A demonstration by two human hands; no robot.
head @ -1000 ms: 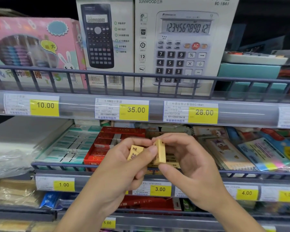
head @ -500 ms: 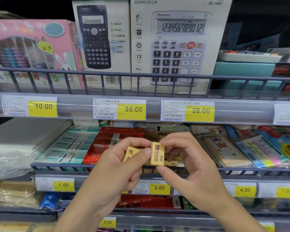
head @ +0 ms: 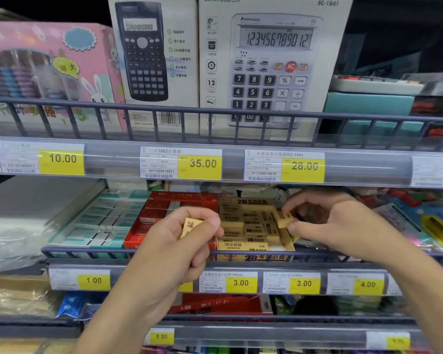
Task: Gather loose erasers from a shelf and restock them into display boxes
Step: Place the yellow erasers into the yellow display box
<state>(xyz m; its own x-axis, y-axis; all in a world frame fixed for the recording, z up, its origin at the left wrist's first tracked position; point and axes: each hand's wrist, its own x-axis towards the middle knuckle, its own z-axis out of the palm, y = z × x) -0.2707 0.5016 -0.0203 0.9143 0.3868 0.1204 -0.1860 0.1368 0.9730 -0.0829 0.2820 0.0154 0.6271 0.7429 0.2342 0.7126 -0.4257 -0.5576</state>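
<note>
A tan display box (head: 251,203) of yellow 2B erasers lies on the middle shelf, with several erasers lined up inside. My left hand (head: 179,246) grips one yellow eraser (head: 189,224) in front of the box's left side. My right hand (head: 327,223) pinches another yellow eraser (head: 284,221) between thumb and fingers, at the right edge of the box, just above the erasers inside.
A red eraser box (head: 169,208) and a teal-and-white eraser box (head: 100,221) lie left of the tan box. A wire rail (head: 87,250) runs along the shelf front. Calculator boxes (head: 274,60) stand on the shelf above; packets of sticky notes (head: 425,226) lie at right.
My right hand has carried its eraser away from my left hand, rightward and back to the box's right edge. My left hand still holds its eraser, now slightly lower.
</note>
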